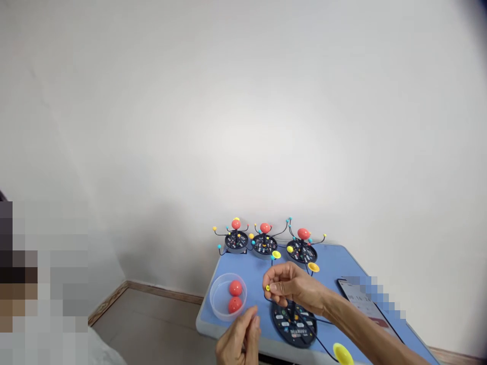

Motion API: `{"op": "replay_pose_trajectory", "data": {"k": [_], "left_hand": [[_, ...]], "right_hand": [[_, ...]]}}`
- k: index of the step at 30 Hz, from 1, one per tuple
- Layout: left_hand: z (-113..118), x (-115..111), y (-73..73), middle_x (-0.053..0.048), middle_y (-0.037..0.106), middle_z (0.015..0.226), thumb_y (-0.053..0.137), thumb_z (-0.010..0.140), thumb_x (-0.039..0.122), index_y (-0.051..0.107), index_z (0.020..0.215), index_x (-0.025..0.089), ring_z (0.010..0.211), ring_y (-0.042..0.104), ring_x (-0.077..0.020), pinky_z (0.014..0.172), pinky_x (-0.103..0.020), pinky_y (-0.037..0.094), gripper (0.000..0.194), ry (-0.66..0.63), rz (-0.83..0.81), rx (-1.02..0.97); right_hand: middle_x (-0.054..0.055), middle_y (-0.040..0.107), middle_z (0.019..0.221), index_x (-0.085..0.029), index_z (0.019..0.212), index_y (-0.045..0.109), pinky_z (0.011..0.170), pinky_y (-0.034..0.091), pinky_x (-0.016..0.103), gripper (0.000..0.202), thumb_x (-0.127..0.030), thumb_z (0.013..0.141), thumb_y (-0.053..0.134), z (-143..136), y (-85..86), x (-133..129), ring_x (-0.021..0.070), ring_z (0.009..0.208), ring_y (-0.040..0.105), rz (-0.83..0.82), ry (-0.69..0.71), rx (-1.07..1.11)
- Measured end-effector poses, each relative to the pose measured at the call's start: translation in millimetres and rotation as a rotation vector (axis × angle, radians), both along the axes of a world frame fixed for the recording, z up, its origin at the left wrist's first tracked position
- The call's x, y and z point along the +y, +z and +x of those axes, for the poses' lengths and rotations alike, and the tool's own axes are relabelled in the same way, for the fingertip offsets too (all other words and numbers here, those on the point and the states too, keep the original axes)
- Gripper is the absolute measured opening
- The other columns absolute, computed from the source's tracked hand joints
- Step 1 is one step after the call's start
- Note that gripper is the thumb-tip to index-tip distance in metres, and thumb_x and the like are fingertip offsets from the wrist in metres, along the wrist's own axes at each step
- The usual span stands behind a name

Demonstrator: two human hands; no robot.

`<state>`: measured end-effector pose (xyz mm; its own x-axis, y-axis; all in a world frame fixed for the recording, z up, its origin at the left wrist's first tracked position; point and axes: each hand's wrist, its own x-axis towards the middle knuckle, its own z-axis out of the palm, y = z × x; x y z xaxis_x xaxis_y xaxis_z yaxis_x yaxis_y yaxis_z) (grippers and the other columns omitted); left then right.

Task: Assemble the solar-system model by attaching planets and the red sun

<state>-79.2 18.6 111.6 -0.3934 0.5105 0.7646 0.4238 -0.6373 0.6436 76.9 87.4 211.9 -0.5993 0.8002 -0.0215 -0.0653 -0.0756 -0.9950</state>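
"What are we pinching?"
"Our right hand (283,286) has a small yellow bead (268,288) in its grip, near the dark round base (294,332)."
"And our left hand (240,338)?"
"Its thumb and fingertips are close together; we cannot tell if they touch."
"What sits around us?"
"On the blue counter (262,332), a clear tub (214,306) with two red balls (235,288), and three ball-and-rod models (265,244) behind."

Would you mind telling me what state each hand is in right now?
Left hand: fingers drawn together; cannot tell whether it holds anything.
Right hand: closed, pinching a small yellow piece.
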Motion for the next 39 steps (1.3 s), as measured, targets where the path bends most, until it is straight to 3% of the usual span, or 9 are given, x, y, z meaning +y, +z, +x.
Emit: {"op": "replay_pose_trajectory", "data": {"k": [3, 6, 9, 12, 15, 18, 27, 32, 39], "left_hand": [[18, 5, 18.8, 0.000, 0.077, 0.077, 0.061, 0.094, 0.031, 0.076, 0.100, 0.025, 0.058, 0.069, -0.0115, 0.057, -0.017, 0.055, 0.017, -0.045, 0.080, 0.042], [37, 4, 19.6, 0.000, 0.074, 0.076, 0.060, 0.094, 0.023, 0.074, 0.099, 0.025, 0.057, 0.066, -0.0109, 0.052, -0.017, 0.052, 0.015, -0.062, 0.116, 0.076], [57, 1, 3.2, 0.002, 0.068, 0.069, 0.058, 0.094, 0.019, 0.072, 0.096, 0.024, 0.048, 0.059, -0.0090, 0.046, -0.016, 0.047, 0.015, -0.089, 0.120, 0.091], [71, 2, -16.9, 0.000, 0.070, 0.074, 0.053, 0.097, 0.023, 0.072, 0.096, 0.023, 0.053, 0.062, -0.0100, 0.048, -0.016, 0.050, 0.019, -0.134, 0.075, 0.141], [77, 12, -27.3, -0.009, 0.074, 0.094, 0.049, 0.099, 0.029, 0.072, 0.103, 0.022, 0.081, 0.072, -0.0176, 0.070, -0.024, 0.059, 0.025, -0.028, -0.003, 0.243], [83, 25, -30.2, -0.014, 0.072, 0.109, 0.044, 0.100, 0.030, 0.070, 0.112, 0.019, 0.103, 0.069, -0.0242, 0.086, -0.034, 0.058, 0.031, 0.086, -0.084, 0.364], [106, 34, -55.7, -0.012, 0.080, 0.094, 0.031, 0.103, 0.021, 0.064, 0.123, 0.010, 0.072, 0.076, -0.0225, 0.060, -0.029, 0.055, 0.040, 0.080, -0.265, 0.568], [116, 36, -45.4, -0.007, 0.077, 0.066, 0.037, 0.096, 0.005, 0.057, 0.133, 0.004, 0.055, 0.073, -0.0234, 0.048, -0.029, 0.048, 0.042, 0.102, -0.484, 0.734], [126, 42, -24.3, -0.011, 0.078, 0.072, 0.045, 0.095, 0.003, 0.049, 0.140, 0.002, 0.066, 0.075, -0.0240, 0.053, -0.027, 0.051, 0.046, 0.040, -0.780, 0.901]], "right_hand": [[0.002, 0.068, 0.065, -0.014, 0.074, 0.071, 0.047, 0.035, 0.021, 0.033, -0.040, 0.061, 0.086, 20, 1.8, -7, 0.0078, 0.051, 0.051, -0.053, -0.043, 0.055], [0.000, 0.066, 0.066, -0.016, 0.073, 0.068, 0.048, 0.035, 0.022, 0.029, -0.043, 0.067, 0.080, 46, 7.8, -8, 0.0086, 0.052, 0.049, 0.069, -0.127, -0.017], [-0.001, 0.065, 0.066, -0.019, 0.073, 0.065, 0.051, 0.037, 0.024, 0.019, -0.037, 0.072, 0.070, 76, 8.0, 2, 0.0102, 0.054, 0.050, 0.212, -0.223, -0.178], [-0.004, 0.058, 0.058, -0.020, 0.071, 0.062, 0.049, 0.036, 0.024, 0.009, -0.029, 0.068, 0.064, 97, -2.8, 17, 0.0120, 0.052, 0.049, 0.297, -0.297, -0.358], [-0.005, 0.053, 0.053, -0.020, 0.070, 0.062, 0.048, 0.034, 0.025, 0.007, -0.024, 0.064, 0.061, 105, -18.8, 30, 0.0125, 0.050, 0.046, 0.342, -0.316, -0.449], [-0.004, 0.054, 0.055, -0.020, 0.068, 0.062, 0.052, 0.036, 0.025, 0.007, -0.019, 0.062, 0.059, 103, -32.1, 36, 0.0133, 0.053, 0.048, 0.408, -0.320, -0.526], [0.003, 0.068, 0.066, -0.017, 0.070, 0.071, 0.062, 0.042, 0.027, 0.017, -0.011, 0.070, 0.055, 97, -52.5, 42, 0.0167, 0.063, 0.058, 0.608, -0.274, -0.716], [0.007, 0.073, 0.073, -0.014, 0.077, 0.074, 0.064, 0.044, 0.028, 0.024, -0.007, 0.071, 0.052, 93, -56.1, 44, 0.0180, 0.066, 0.061, 0.672, -0.252, -0.772], [0.005, 0.074, 0.070, -0.015, 0.075, 0.075, 0.059, 0.043, 0.024, 0.028, -0.004, 0.067, 0.051, 89, -54.2, 49, 0.0162, 0.063, 0.062, 0.686, -0.217, -0.820]]}}
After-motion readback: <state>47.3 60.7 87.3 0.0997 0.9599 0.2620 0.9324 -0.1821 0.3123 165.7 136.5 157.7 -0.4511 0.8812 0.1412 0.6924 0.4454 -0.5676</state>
